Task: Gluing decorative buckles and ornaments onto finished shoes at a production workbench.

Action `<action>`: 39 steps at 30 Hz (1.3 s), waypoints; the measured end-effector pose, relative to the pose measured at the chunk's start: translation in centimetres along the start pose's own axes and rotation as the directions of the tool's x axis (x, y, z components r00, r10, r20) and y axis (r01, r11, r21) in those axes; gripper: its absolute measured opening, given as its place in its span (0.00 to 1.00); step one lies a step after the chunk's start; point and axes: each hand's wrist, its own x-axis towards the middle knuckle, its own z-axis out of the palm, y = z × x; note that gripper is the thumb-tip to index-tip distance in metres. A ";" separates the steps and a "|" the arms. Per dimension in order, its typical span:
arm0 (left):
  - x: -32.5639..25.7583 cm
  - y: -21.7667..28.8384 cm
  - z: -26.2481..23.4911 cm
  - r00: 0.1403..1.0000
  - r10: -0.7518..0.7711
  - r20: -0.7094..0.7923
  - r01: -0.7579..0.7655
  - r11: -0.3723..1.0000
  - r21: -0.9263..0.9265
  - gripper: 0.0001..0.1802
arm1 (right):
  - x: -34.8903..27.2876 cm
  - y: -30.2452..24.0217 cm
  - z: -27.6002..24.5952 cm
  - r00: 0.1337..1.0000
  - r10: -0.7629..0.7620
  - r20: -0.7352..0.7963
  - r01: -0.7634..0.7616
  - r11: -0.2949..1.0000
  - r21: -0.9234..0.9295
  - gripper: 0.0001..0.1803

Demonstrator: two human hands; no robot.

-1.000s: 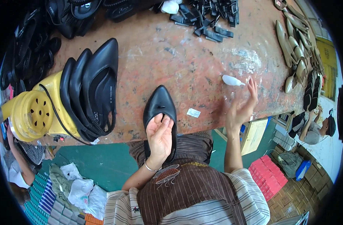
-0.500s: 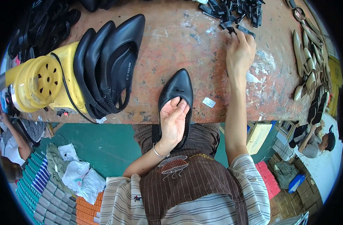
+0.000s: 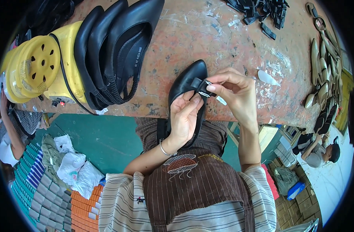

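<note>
A black pointed shoe [image 3: 189, 74] is in my left hand [image 3: 183, 120], toe pointing away from me, at the table's near edge. My left fingers reach into the shoe's opening, with thumb and fingertips close together near the front of it. Between the thumb and fingers of my right hand [image 3: 238, 96] is a black bow [image 3: 199, 85] with pale, shiny edging. The bow lies against the top of the shoe, just before the opening. Part of it is hidden by my fingers.
Several black slingback shoes [image 3: 124, 34] stand on a yellow machine [image 3: 70, 54] at left. A pile of black bows [image 3: 275, 13] lies at the far right. A small white bottle [image 3: 266, 77] is on the worn table [image 3: 177, 38]. Gold shoes [image 3: 320, 62] line the right edge.
My right hand has come back from the pile of bows to the shoe, bringing one bow. My left hand keeps its hold on the shoe. The whole view has shifted slightly.
</note>
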 end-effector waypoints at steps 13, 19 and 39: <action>0.0 -0.4 -1.3 0.999 -0.019 0.042 0.023 0.993 -0.116 0.14 | 1.5 1.0 1.9 0.965 -0.250 -0.083 0.193 0.885 -0.423 0.11; 0.0 -0.2 -0.9 0.999 -0.024 0.034 0.026 0.997 -0.078 0.14 | 1.5 1.2 2.1 0.966 -0.244 -0.085 0.188 0.890 -0.416 0.10; 1.2 0.2 2.4 0.961 0.005 -0.275 0.027 0.993 0.114 0.07 | 1.5 2.2 2.0 0.979 -0.141 -0.144 0.092 0.949 -0.302 0.29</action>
